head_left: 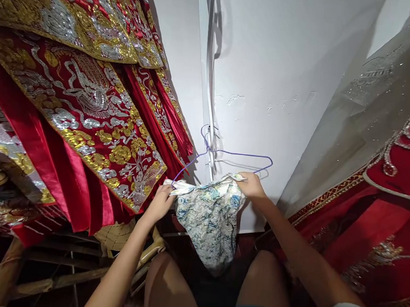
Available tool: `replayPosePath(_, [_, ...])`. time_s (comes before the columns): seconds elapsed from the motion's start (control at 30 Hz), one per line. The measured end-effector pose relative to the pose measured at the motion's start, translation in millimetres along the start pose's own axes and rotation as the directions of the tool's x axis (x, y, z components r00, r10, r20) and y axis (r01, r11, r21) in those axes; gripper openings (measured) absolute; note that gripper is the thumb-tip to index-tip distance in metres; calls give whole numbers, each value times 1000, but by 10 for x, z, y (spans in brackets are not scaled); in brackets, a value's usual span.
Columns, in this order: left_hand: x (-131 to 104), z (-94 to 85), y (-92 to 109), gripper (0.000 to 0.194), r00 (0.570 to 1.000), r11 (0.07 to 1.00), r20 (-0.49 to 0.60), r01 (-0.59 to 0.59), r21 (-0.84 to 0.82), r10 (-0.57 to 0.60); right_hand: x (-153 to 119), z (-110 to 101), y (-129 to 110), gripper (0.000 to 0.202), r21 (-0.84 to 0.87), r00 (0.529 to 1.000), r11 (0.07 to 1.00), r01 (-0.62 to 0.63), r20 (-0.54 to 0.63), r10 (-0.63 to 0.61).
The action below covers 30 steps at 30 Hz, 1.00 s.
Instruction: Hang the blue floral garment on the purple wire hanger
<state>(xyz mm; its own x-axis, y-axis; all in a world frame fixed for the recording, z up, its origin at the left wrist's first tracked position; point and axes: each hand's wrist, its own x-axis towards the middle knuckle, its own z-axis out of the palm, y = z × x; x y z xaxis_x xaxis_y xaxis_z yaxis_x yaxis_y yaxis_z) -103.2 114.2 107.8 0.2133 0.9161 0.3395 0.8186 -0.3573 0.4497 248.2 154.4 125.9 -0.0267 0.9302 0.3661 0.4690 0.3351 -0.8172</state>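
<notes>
A white garment (208, 220) with a blue and green pattern hangs crumpled between my two hands, over my lap. My left hand (162, 198) pinches its upper left edge beside the lower left part of a purple wire hanger (240, 154). At the garment's upper right, my right hand (251, 184) grips the cloth near the hanger's right end. The hanger's hook is up by a white metal rail (208, 68) on the wall. Part of the hanger's lower side is hidden by the cloth and my hands.
Red embroidered garments with gold and silver sequins (92, 92) hang at the left. Below them stands bamboo furniture (45, 285). More red beaded cloth (394, 225) and sheer fabric (365, 104) are at the right, beside the white wall (275, 74).
</notes>
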Motion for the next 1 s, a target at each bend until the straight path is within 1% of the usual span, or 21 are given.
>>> replayPosePath(0.1, [43,-14,139,22,987,1000,-158,-11,-27,6,-20,-38,-37,28,-16,1000,1000,-17,-1,17])
replayPosePath(0.17, [94,-42,287,19,970,995,-241,-57,-76,37,-42,-4,-56,29,-12,999,999,-33,21,33])
replayPosePath(0.23, [185,-85,429,18,960,984,-277,-93,-149,49,-87,40,-76,31,20,997,999,-41,63,40])
replayPosePath(0.3, [310,-132,520,24,951,972,-308,-105,-211,36,-154,50,-100,30,96,992,995,-39,126,26])
replayPosePath(0.37, [441,-168,540,30,940,972,-338,-125,-198,52,-223,-5,-121,20,181,988,983,-23,154,-5])
replayPosePath(0.4, [496,-179,528,32,936,975,-343,-141,-169,76,-249,-59,-128,21,202,992,979,-14,129,-13])
replayPosePath(0.43, [540,-186,510,32,935,978,-340,-159,-134,105,-264,-128,-132,39,200,997,980,-3,76,-13])
replayPosePath(0.5, [588,-190,476,31,935,979,-322,-183,-84,147,-254,-288,-125,83,148,996,989,7,-85,6])
replayPosePath(0.53, [595,-189,468,31,936,978,-314,-193,-73,161,-228,-370,-116,97,109,987,994,4,-157,13])
replayPosePath(0.57, [595,-189,468,30,935,977,-308,-202,-63,174,-191,-448,-105,101,67,979,998,5,-205,9])
replayPosePath(0.6, [591,-191,475,30,934,976,-303,-213,-49,189,-147,-520,-97,97,27,975,1000,12,-223,-5])
replayPosePath(0.63, [586,-195,486,29,932,974,-301,-222,-33,203,-103,-588,-96,85,-6,976,1000,22,-217,-23])
replayPosePath(0.67, [582,-203,497,28,927,974,-308,-228,-17,212,-65,-653,-104,68,-29,981,999,34,-190,-39])
replayPosePath(0.7, [580,-215,503,27,921,974,-326,-228,-6,213,-37,-720,-126,50,-37,990,998,47,-135,-52])
replayPosePath(0.73, [579,-231,502,27,913,975,-352,-221,-5,205,-23,-793,-162,36,-28,997,998,56,-53,-57])
replayPosePath(0.77, [578,-251,491,26,905,978,-383,-207,-14,186,-22,-873,-209,29,-8,997,998,56,45,-55])
replayPosePath(0.8, [575,-273,470,27,897,982,-413,-185,-36,154,-33,-962,-264,27,18,987,999,48,152,-50])
replayPosePath(0.83, [570,-295,441,29,896,985,-431,-156,-72,110,-48,-1054,-319,28,44,966,998,35,256,-45])
replayPosePath(0.9, [548,-337,371,36,913,984,-408,-85,-157,14,-72,-1228,-402,29,77,914,997,9,403,-39])
replayPosePath(0.93, [531,-353,339,36,927,981,-375,-52,-189,-23,-71,-1291,-419,30,86,900,996,-5,434,-33])
replayPosePath(1.0, [495,-367,294,34,945,973,-321,-17,-228,-58,-44,-1327,-398,31,124,896,991,-49,444,-11])
